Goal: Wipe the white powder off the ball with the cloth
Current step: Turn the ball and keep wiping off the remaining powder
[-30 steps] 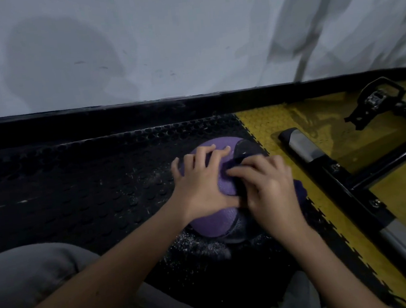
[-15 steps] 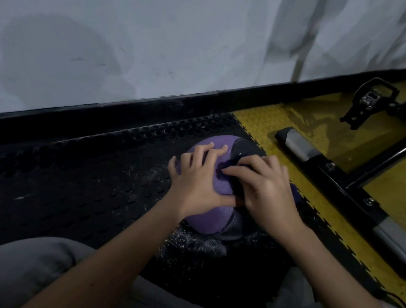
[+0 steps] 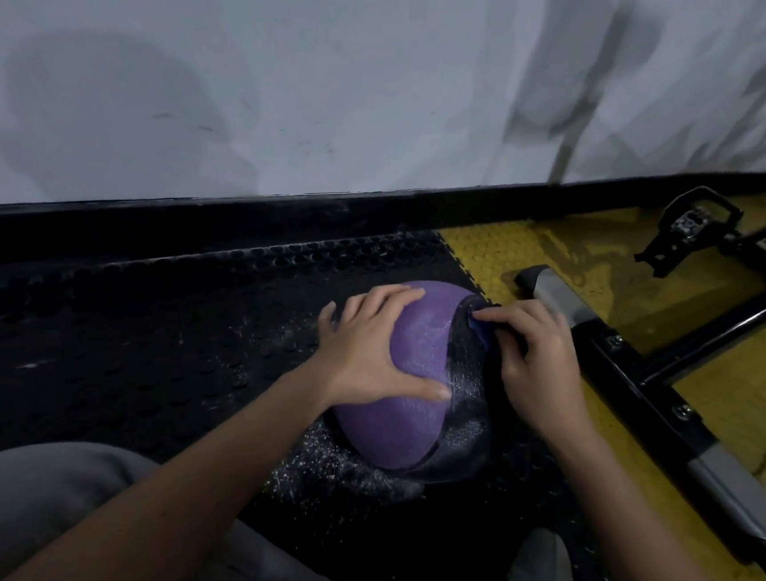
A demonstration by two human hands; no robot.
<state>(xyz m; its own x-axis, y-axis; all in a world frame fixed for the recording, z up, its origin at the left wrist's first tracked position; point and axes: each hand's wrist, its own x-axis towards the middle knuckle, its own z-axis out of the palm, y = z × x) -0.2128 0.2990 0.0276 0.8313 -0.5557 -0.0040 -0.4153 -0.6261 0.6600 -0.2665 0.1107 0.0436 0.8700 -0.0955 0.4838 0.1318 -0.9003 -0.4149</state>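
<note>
Steadied by left hand, fingers spread flat over ball on black floor mat; judged heavy, firm, grainy, best held from above. Pressed at right panel: cloth, pinched by right hand.

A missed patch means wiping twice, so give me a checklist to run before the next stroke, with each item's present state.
1. Ball steadied: left hand lies spread on the ball. Ok.
2. Cloth held: right hand pinches the cloth. Ok.
3. Cloth in contact: it sits against the ball's right side, on the dark band. Ok.
4. Ball clean: white powder streaks the band. Not ok.
5. Underside clean: hidden against the mat. Cannot tell.
6. Mat around the ball: loose powder is scattered by its near side and could get back on. Not ok.
</note>
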